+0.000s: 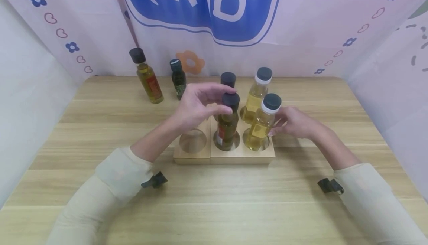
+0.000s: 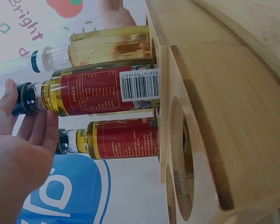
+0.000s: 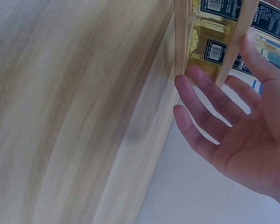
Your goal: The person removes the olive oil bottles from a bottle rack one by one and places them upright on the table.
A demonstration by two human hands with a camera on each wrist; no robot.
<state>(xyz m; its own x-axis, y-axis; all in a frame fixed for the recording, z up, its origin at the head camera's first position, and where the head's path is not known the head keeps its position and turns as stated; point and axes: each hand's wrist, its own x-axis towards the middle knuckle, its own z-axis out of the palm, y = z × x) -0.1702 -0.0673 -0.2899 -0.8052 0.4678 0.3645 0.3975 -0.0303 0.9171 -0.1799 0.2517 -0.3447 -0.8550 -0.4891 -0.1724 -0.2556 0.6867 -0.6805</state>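
Note:
My left hand (image 1: pixel 197 105) pinches the black cap and neck of an oil bottle (image 1: pixel 228 130) with a red label. This bottle stands upright in a front hole of a light wooden rack (image 1: pixel 242 159); the left wrist view shows its barcode. Behind it rises the black cap of a second red-labelled bottle (image 2: pixel 126 137). To the right, two pale oil bottles with dark caps and white collars, one in front (image 1: pixel 258 130) and one behind (image 1: pixel 255 100), stand in the rack. My right hand (image 1: pixel 291 121) is at the rack's right end, fingers loosely bent and spread, fingertips right at the wood.
A further red-labelled oil bottle (image 1: pixel 149 83) and a small dark bottle (image 1: pixel 178 79) stand on the wooden table (image 1: pixel 220 204), left of the rack at the back. The rack's left block has a round hole (image 1: pixel 193 141). A printed cloth (image 1: pixel 301 26) hangs behind the table.

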